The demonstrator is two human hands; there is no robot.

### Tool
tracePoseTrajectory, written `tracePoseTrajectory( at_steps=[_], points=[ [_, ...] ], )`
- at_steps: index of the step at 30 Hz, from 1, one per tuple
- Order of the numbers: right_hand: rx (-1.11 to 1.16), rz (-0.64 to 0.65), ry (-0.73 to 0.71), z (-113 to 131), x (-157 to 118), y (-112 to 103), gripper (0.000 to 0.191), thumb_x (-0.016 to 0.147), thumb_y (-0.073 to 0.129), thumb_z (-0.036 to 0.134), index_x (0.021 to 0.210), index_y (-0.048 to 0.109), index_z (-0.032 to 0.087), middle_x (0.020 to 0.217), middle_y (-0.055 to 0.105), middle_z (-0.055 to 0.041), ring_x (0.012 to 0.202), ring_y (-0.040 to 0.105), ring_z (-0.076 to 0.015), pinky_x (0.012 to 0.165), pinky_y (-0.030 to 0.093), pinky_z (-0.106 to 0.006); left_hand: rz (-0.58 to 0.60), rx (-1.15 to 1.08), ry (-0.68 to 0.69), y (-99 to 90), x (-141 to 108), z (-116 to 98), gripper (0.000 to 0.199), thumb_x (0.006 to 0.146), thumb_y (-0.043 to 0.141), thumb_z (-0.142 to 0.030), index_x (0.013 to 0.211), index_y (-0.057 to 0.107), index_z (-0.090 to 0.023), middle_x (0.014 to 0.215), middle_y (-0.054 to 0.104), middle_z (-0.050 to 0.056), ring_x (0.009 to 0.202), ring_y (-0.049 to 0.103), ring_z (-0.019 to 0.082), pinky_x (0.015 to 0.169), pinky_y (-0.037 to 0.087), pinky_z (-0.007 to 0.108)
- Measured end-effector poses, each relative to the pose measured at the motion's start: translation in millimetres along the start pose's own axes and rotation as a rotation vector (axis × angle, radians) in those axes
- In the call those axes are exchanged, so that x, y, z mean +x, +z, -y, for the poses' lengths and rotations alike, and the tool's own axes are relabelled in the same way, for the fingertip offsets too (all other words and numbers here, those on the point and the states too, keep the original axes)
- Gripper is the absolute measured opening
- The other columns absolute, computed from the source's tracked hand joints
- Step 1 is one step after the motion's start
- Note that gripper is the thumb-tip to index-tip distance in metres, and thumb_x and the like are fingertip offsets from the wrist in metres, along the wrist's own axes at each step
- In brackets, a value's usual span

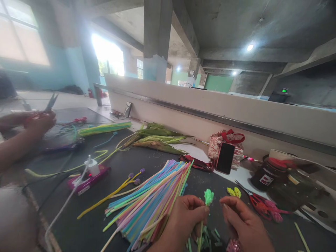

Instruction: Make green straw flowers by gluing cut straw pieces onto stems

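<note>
My left hand (187,214) pinches the thin yellow-green stem of a pipe-cleaner flower, whose mint-green folded head (209,196) stands up above the thumb. Just to the right, my right hand (245,222) is half curled, its thumb and forefinger slightly apart and nothing visible between them. Below the hands lie short cut green pieces (208,239). Partly under my right hand is a shiny pink item (233,245). A large bundle of pastel pipe cleaners (154,199) lies left of my left hand. Beyond my right hand sit a small yellow folded piece (233,191) and red-handled scissors (258,206).
A purple glue holder with a white bottle (92,167) stands left, its cord trailing. Yellow stems with purple buds (123,187), corn husks (160,138), a phone (225,158) and a dark jar (267,175) occupy the table. At far left, another person's hand (42,120) holds scissors.
</note>
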State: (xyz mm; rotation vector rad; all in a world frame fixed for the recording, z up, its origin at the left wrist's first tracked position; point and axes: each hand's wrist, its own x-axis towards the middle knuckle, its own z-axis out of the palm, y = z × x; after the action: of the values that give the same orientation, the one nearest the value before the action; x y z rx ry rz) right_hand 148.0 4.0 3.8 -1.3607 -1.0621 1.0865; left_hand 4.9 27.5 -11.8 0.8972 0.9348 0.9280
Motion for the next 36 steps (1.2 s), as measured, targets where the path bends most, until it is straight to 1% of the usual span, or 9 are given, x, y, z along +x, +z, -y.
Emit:
tracePoseTrajectory(
  at_steps=[3,5,8,10,20,26,29,32,36],
  points=[
    [0.041,0.010,-0.087,-6,4,4,0.033,0.057,0.070,0.039,0.083,0.061,0.022,0.057,0.054,0.0047,0.052,0.049,-0.0108,0.048,0.038,-0.019,-0.029,0.034,0.043,2.2,0,2,0.027,0.055,0.066,-0.037,0.059,0.054,-0.014,0.041,0.053,-0.004,0.026,0.037,0.005,0.030,0.024,0.018],
    [0.103,0.082,-0.105,-9,6,6,0.035,0.054,0.071,0.038,0.085,0.062,0.022,0.061,0.057,0.0031,0.062,0.055,-0.0147,0.056,0.042,-0.022,-0.043,0.078,0.091,3.5,0,3,0.023,0.056,0.065,-0.034,0.056,0.053,-0.014,0.038,0.048,-0.006,0.027,0.036,0.005,0.030,0.023,0.018],
    [0.158,0.197,-0.071,-12,7,8,0.034,0.056,0.069,0.040,0.084,0.063,0.022,0.063,0.059,0.0008,0.065,0.056,-0.0168,0.056,0.043,-0.024,-0.045,0.136,0.113,4.9,0,4,0.018,0.058,0.061,-0.030,0.054,0.053,-0.015,0.034,0.041,-0.008,0.027,0.035,0.005,0.030,0.023,0.018],
    [0.158,0.216,-0.041,-14,7,7,0.033,0.058,0.068,0.041,0.084,0.063,0.021,0.063,0.059,0.0005,0.060,0.054,-0.0156,0.053,0.041,-0.023,-0.056,0.163,0.111,5.7,-1,4,0.014,0.058,0.060,-0.026,0.055,0.054,-0.015,0.036,0.041,-0.008,0.028,0.035,0.005,0.030,0.024,0.018],
    [0.173,0.162,-0.024,-17,8,8,0.024,0.055,0.070,0.038,0.068,0.064,0.019,0.057,0.056,0.0026,0.052,0.048,-0.0116,0.046,0.033,-0.019,-0.087,0.223,0.117,9.7,-5,3,0.011,0.058,0.058,-0.026,0.056,0.059,-0.015,0.039,0.042,-0.007,0.031,0.036,0.006,0.033,0.024,0.018],
    [0.215,0.131,-0.017,-12,5,10,0.021,0.054,0.072,0.033,0.067,0.064,0.018,0.053,0.056,0.0045,0.049,0.046,-0.0089,0.045,0.033,-0.017,-0.104,0.272,0.122,11.7,-8,-4,0.007,0.057,0.054,-0.019,0.053,0.058,-0.014,0.039,0.041,-0.007,0.033,0.036,0.006,0.037,0.023,0.018],
    [0.210,0.161,-0.010,-13,5,11,0.017,0.057,0.071,0.031,0.068,0.065,0.019,0.055,0.056,0.0057,0.046,0.043,-0.0066,0.042,0.029,-0.014,-0.108,0.261,0.128,11.6,-9,-3,0.008,0.058,0.054,-0.019,0.053,0.058,-0.014,0.039,0.042,-0.007,0.034,0.034,0.005,0.037,0.023,0.018],
    [0.202,0.164,-0.031,-15,6,11,0.019,0.058,0.070,0.031,0.073,0.065,0.020,0.059,0.060,0.0044,0.050,0.048,-0.0084,0.045,0.034,-0.016,-0.115,0.243,0.129,10.7,-7,0,0.008,0.058,0.054,-0.021,0.053,0.057,-0.015,0.041,0.043,-0.006,0.034,0.034,0.006,0.036,0.023,0.018],
    [0.183,0.096,-0.100,-14,7,12,0.033,0.054,0.071,0.030,0.085,0.063,0.021,0.068,0.064,0.0008,0.064,0.059,-0.0158,0.056,0.043,-0.023,-0.121,0.216,0.136,9.5,-3,4,0.006,0.057,0.055,-0.019,0.055,0.057,-0.015,0.042,0.043,-0.006,0.036,0.036,0.006,0.038,0.025,0.019]
  ],
)
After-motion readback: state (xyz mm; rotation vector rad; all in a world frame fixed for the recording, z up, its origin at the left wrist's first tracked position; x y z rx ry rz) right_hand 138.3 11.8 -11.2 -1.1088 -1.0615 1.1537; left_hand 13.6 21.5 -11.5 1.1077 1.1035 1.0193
